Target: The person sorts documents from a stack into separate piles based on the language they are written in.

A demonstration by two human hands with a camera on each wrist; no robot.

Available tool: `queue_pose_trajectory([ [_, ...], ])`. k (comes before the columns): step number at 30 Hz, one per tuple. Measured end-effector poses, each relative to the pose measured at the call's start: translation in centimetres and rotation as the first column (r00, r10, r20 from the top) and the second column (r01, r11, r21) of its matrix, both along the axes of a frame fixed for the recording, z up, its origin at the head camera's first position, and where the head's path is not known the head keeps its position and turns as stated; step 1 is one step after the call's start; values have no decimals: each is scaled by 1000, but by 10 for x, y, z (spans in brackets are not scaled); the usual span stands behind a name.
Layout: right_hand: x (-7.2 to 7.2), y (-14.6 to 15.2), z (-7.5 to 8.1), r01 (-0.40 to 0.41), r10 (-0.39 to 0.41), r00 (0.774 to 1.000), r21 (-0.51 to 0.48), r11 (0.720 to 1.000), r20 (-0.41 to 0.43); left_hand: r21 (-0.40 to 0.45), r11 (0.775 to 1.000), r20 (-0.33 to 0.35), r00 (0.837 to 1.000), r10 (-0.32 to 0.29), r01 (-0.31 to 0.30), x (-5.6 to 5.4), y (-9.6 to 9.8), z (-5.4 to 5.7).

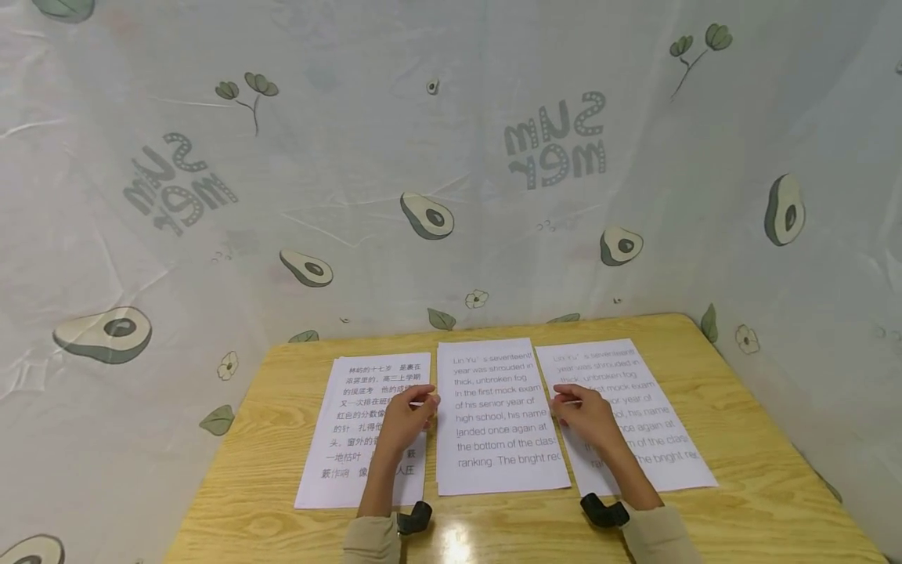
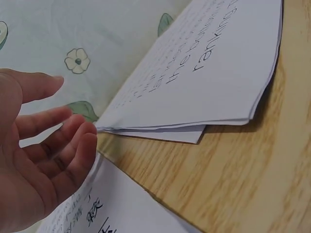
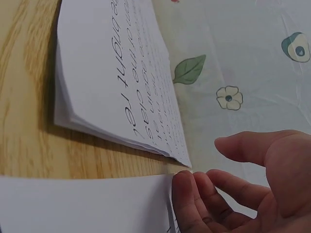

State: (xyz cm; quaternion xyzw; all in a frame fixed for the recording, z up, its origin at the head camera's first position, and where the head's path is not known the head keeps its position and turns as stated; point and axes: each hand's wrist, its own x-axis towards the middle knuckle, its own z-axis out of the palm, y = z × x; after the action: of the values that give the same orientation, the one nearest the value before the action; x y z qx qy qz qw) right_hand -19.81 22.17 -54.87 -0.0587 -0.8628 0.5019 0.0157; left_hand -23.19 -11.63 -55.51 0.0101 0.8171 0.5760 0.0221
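Three piles of printed paper lie side by side. The left pile (image 1: 317,493) bears Chinese characters; the middle stack (image 1: 503,480) and the right pile (image 1: 672,476) carry English text. Above the right edge of the Chinese pages is my left hand (image 1: 409,415), its fingers loosely bent and nothing between thumb and fingers. My right hand (image 1: 586,413) is over the left edge of the right pile, likewise relaxed and holding nothing. In the left wrist view the middle stack (image 2: 228,92) shows several layers with slightly lifted edges. Whether the right fingertips (image 3: 183,183) touch paper, I cannot tell.
A wood-grain table (image 1: 247,470) carries the papers. Behind and at both sides hangs a pale curtain (image 1: 479,235) printed with avocados, leaves and flowers. Black wrist mounts (image 1: 416,518) sit by the beige sleeves (image 1: 372,539).
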Motion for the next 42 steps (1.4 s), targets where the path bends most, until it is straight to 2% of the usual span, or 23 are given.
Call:
queue_pose_trajectory([
  [8, 1, -3, -2, -16, 16, 1000, 1, 1000, 13, -20, 1000, 30, 999, 20, -20, 0, 0, -11],
  [14, 1, -3, -4, -21, 21, 1000, 22, 1000, 11, -54, 998, 24, 999, 34, -33, 0, 2, -17],
  [24, -2, -3, -5, -21, 20, 1000, 77, 997, 11, -156, 987, -23, 999, 25, -28, -2, 7, -17],
  [34, -6, -9, -6, -11, 12, 1000, 158, 987, -1, -333, 940, -62, 997, 53, -70, -2, 14, -18],
  [37, -6, -11, -6, -20, 22, 1000, 174, 985, -8, -345, 936, -73, 996, 50, -72, -1, 15, -16],
  [42, -5, -13, -3, -36, 38, 999, 173, 984, -6, -314, 947, -86, 995, 45, -70, 1, 15, -13],
])
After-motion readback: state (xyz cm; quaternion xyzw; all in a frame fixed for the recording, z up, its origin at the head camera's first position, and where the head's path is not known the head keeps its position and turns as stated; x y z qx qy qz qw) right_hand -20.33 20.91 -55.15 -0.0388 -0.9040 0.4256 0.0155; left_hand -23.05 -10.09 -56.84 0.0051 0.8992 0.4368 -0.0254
